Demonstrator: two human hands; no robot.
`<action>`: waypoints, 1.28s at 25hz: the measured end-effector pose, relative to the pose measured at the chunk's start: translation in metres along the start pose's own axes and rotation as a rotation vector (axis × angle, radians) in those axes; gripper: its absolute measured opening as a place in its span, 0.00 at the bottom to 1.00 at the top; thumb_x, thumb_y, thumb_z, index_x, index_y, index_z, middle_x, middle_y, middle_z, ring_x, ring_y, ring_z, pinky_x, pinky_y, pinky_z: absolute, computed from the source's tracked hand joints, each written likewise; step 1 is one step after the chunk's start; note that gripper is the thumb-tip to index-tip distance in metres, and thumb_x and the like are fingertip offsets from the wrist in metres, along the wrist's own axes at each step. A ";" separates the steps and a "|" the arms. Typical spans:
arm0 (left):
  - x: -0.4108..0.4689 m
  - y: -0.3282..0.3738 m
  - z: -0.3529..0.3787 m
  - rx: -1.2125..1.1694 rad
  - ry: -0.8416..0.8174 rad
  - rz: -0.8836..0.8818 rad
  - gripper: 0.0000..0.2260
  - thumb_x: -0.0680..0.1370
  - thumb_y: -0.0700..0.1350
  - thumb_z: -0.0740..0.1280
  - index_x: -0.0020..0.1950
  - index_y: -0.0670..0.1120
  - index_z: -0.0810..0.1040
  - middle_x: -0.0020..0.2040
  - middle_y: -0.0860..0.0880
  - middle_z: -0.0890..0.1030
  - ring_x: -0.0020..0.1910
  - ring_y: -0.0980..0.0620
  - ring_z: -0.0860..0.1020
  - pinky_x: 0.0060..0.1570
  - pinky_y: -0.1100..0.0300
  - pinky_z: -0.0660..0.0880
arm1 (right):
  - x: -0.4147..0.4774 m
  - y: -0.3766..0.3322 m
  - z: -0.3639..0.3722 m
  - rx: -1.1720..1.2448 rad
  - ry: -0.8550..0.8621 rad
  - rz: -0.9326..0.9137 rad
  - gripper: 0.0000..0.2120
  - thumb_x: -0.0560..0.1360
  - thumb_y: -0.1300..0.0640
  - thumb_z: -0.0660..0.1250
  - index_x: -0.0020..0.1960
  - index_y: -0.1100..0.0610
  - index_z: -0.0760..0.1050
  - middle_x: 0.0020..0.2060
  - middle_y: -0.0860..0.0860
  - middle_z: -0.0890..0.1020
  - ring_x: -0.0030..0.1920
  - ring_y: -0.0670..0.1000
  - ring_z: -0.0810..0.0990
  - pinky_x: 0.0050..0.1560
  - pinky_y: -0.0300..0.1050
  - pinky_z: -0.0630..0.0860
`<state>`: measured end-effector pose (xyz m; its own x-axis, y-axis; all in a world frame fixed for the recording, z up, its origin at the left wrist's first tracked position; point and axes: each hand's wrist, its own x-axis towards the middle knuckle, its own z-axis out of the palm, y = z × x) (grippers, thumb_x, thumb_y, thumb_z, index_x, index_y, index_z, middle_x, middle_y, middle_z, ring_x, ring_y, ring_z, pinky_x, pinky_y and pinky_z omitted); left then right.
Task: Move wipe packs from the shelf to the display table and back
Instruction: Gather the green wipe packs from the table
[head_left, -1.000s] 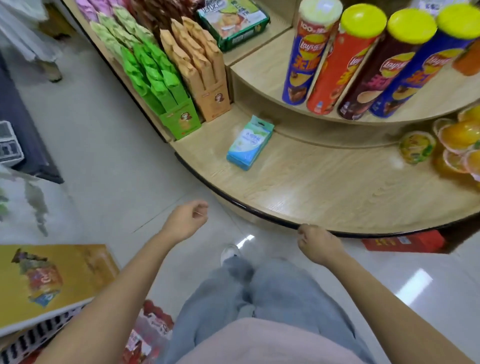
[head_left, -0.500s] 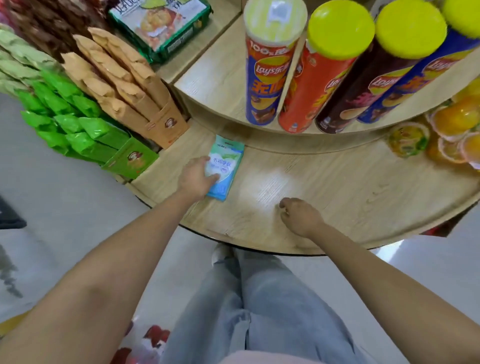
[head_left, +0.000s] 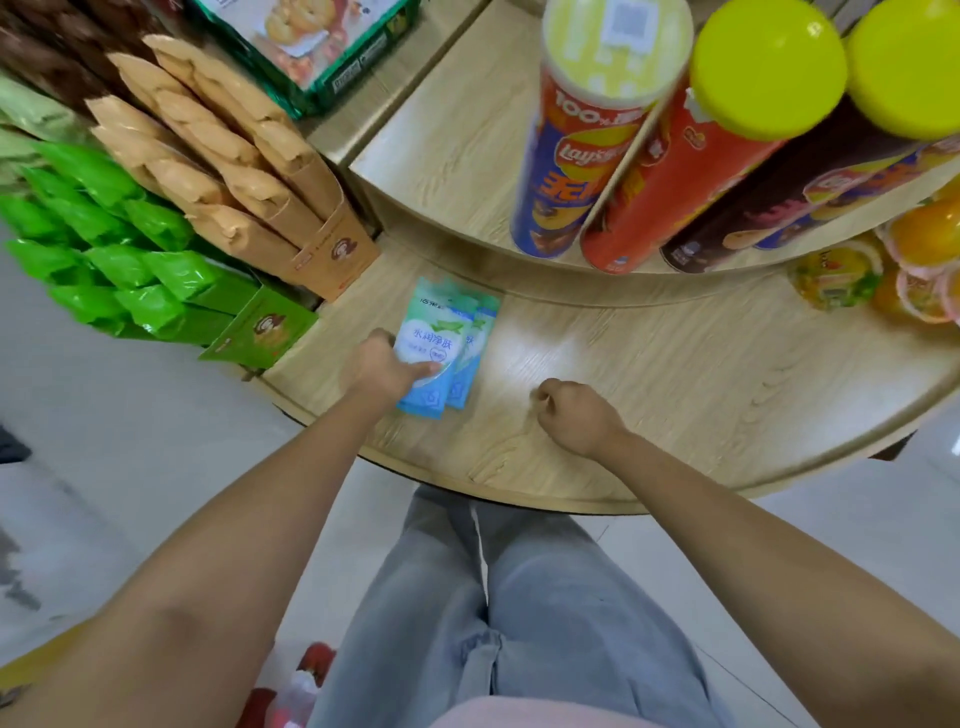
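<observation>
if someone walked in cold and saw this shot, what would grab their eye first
Most likely the tall chip cans with bright yellow lids, standing on the upper wooden tier at top right. Next, the blue-green wipe packs lying on the lower round table, with the left hand closing on them while the right hand rests as a fist nearby. The vivid green snack packets at left also stand out.

Two, perhaps three, wipe packs (head_left: 435, 343); four crisp tubes (head_left: 582, 156); two hands (head_left: 387, 364).
</observation>
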<state>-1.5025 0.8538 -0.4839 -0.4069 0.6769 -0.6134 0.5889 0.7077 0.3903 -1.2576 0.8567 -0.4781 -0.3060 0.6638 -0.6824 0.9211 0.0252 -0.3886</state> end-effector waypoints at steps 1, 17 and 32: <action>-0.002 -0.009 -0.005 -0.082 -0.016 -0.025 0.25 0.66 0.53 0.77 0.56 0.43 0.75 0.50 0.46 0.81 0.48 0.44 0.79 0.41 0.55 0.73 | 0.003 -0.010 -0.002 0.005 0.008 0.008 0.16 0.77 0.57 0.58 0.63 0.59 0.71 0.59 0.57 0.77 0.58 0.57 0.75 0.52 0.48 0.73; -0.076 -0.132 -0.028 -0.835 0.043 -0.315 0.16 0.70 0.40 0.74 0.54 0.47 0.72 0.53 0.43 0.81 0.50 0.43 0.81 0.50 0.49 0.78 | 0.104 -0.123 0.039 0.618 0.165 0.741 0.50 0.41 0.38 0.76 0.57 0.58 0.63 0.50 0.57 0.75 0.55 0.57 0.76 0.54 0.53 0.77; -0.082 -0.102 -0.041 -0.855 -0.045 -0.224 0.13 0.70 0.38 0.73 0.51 0.44 0.74 0.51 0.45 0.83 0.45 0.47 0.82 0.41 0.56 0.78 | 0.059 -0.107 0.041 0.880 0.071 0.508 0.21 0.58 0.63 0.81 0.48 0.61 0.76 0.50 0.58 0.83 0.48 0.59 0.83 0.50 0.57 0.81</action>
<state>-1.5581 0.7346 -0.4454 -0.4119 0.5086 -0.7561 -0.2326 0.7436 0.6268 -1.3842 0.8626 -0.5022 0.1138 0.4864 -0.8663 0.4257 -0.8117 -0.3998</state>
